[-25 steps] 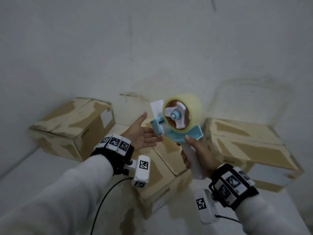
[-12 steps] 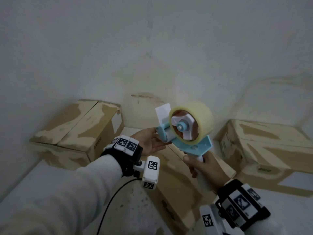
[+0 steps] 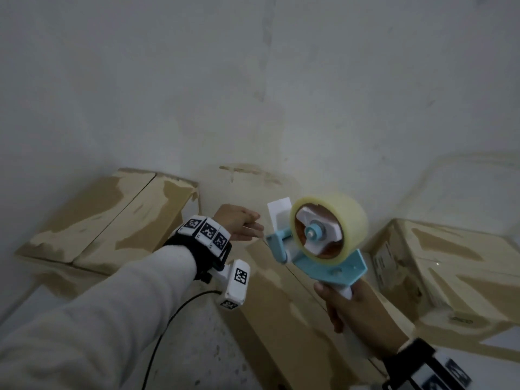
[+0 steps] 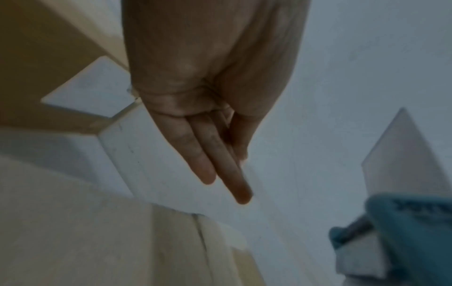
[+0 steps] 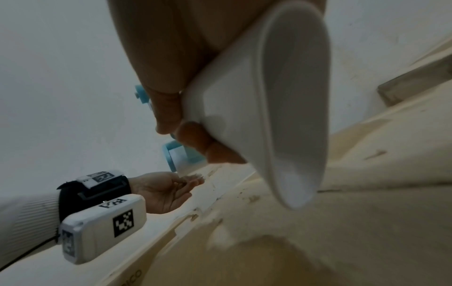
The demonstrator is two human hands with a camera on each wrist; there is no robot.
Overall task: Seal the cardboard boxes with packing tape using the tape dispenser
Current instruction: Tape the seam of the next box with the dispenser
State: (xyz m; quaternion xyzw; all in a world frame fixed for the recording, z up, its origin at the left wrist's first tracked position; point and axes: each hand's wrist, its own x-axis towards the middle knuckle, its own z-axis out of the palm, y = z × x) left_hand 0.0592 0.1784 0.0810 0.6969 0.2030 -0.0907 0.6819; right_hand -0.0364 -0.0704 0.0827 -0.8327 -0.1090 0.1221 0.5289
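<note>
My right hand [image 3: 357,313] grips the white handle [image 5: 269,108] of a light-blue tape dispenser [image 3: 318,249], held up in the air. It carries a roll of clear packing tape [image 3: 337,220], and a short white flap [image 3: 279,209] sticks up at its front. My left hand [image 3: 239,226] is open with straight fingers [image 4: 220,164], just left of the dispenser's front end and not touching it. Below both hands lies the middle cardboard box [image 3: 281,319], its flaps closed along a centre seam.
A second cardboard box [image 3: 107,220] stands at the left against the white wall, a third [image 3: 450,277] at the right. All rest on a white surface [image 3: 197,347]. A black cable [image 3: 166,333] hangs from my left wrist unit.
The view has shifted, so the boxes sit lower and further right. My left hand has turned from palm up to palm down, and the dispenser has moved right and down in the view.
</note>
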